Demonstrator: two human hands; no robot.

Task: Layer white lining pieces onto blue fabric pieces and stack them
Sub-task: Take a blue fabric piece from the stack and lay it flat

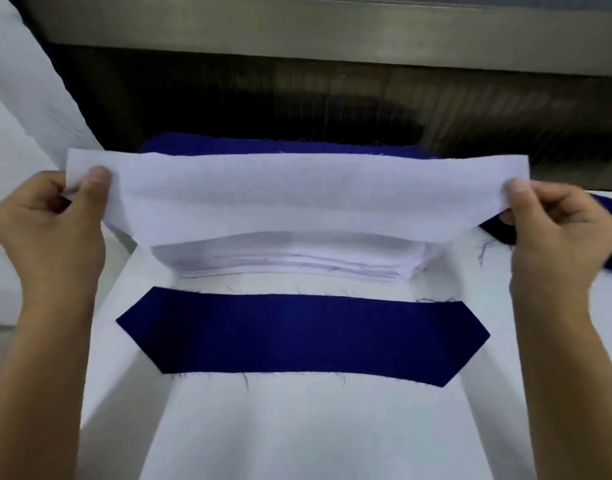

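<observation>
While we pinch the white lining piece up high, left hand at 9 o'clock and right hand at 3 o'clock, the blue fabric piece lies flat at 6 o'clock.

I stand in a garment workshop: a white-covered table strewn with loose threads, a cut blue fabric piece, a stack of white lining pieces, one white lining piece held up, more blue pieces piled behind, and a grey metal frame beyond.

White lining piece hides most of the blue stack behind it; blue fabric at far right cut by the frame edge.
</observation>
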